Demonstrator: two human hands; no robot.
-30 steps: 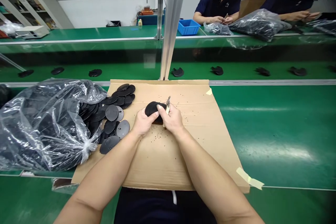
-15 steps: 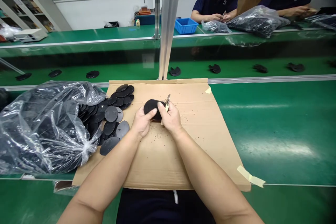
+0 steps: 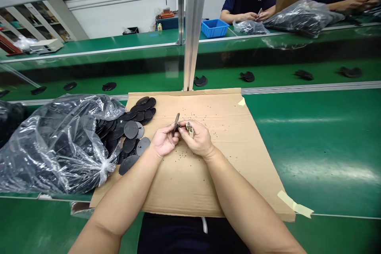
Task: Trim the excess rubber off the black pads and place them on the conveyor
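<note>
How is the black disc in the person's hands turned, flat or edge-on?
Edge-on: the black disc shows as a thin upright sliver pinched by the left hand.

Bright, even light from overhead falls on the cardboard sheet [image 3: 190, 182]. My left hand [image 3: 163, 143] and right hand [image 3: 199, 141] throw only faint, soft shadows onto it. The black disc [image 3: 176, 124] and small metal cutter [image 3: 189, 129] I pinch over it look sharp. Right of the cardboard, the green bench [image 3: 321, 135] carries broad white glare. Left of it, the plastic bag [image 3: 53, 147] glints. Beyond the cardboard, the rail [image 3: 297, 87] bows with wide-angle distortion.
</note>
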